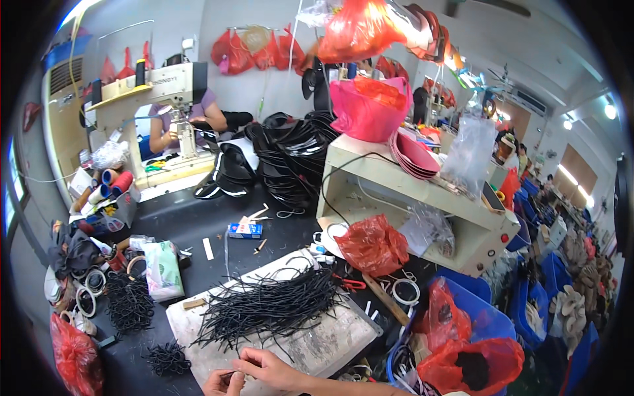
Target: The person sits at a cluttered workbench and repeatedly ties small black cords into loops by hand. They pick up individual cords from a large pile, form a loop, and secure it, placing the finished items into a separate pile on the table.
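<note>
Hands (247, 376) on worn board (317, 343), black cords (267, 305) — cluttered workshop table (191, 224)

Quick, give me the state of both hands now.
Left hand: closed, pinching a thin black strip.
Right hand: fingers curled on the same strip, over the board.

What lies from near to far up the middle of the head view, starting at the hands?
Right hand → pile of black cords on the grey board → small blue box → heap of black straps → sewing machine.
</note>
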The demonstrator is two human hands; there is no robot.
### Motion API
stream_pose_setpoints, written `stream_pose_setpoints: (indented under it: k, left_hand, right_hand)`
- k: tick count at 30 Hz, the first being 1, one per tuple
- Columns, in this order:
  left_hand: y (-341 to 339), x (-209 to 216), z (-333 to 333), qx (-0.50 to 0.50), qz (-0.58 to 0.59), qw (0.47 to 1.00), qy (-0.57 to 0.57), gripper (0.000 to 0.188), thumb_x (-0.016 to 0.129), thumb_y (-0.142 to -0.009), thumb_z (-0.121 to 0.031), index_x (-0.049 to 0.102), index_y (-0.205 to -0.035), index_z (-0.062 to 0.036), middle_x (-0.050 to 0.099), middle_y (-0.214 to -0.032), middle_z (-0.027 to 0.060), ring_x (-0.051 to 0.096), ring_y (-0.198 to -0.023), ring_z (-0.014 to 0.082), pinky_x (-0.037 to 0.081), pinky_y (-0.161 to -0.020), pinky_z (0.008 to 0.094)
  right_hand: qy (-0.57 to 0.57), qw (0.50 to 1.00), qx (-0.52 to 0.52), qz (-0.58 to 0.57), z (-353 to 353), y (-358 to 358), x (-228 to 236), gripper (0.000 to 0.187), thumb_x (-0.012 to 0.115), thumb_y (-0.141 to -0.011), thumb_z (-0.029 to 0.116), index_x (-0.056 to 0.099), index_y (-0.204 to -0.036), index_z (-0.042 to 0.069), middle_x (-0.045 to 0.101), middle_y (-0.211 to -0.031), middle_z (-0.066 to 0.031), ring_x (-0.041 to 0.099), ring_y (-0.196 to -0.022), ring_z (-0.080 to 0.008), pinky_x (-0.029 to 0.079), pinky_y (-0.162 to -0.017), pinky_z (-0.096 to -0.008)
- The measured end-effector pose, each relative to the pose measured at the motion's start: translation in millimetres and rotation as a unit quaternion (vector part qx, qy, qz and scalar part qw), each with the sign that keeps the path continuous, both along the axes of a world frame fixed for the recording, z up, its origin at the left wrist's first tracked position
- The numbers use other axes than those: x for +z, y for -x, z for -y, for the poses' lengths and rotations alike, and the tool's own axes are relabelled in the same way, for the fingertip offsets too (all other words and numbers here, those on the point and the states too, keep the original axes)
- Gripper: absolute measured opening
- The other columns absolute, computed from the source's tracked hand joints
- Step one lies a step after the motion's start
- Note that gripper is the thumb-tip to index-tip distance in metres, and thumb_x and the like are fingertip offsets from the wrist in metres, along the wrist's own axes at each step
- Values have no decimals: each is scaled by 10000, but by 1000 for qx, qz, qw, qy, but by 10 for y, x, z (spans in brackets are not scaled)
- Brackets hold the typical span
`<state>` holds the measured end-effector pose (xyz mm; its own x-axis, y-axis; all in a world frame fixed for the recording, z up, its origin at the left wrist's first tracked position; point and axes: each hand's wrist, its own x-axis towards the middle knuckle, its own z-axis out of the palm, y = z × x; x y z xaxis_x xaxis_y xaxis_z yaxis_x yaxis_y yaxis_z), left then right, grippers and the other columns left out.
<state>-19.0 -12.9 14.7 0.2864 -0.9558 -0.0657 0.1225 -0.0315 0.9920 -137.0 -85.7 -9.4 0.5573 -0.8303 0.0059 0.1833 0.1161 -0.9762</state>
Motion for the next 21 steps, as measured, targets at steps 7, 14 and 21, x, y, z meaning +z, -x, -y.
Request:
stream_pose_setpoints:
  k: [7,14,21]
  left_hand:
    - [296,92,-26,173,316,924,128,180,512,-887,-161,577,-814,-10,530,-699,7,458,-617,84,374,-579,222]
    - [75,-114,25,126,38,991,-25,83,562,-824,-44,568,-783,28,580,-697,34,525,-644,67,417,-592,201]
    - [16,-189,-33,103,-347,931,37,247,536,-876,-179,544,-1039,6,589,-952,57,556,-831,104,445,-705,247]
  right_hand:
    - [187,948,-229,-114,-229,-107,246,237,589,-833,184,476,-697,27,452,-543,-54,406,-507,-92,344,-462,-254]
    - [-220,974,-44,18,10,68,129,150,520,-884,194,565,-901,52,544,-725,9,492,-637,-54,403,-554,-195]
    - [-169,984,-42,35,-103,-68,87,118,528,-877,132,550,-927,28,593,-810,-34,543,-691,-80,441,-579,-222]
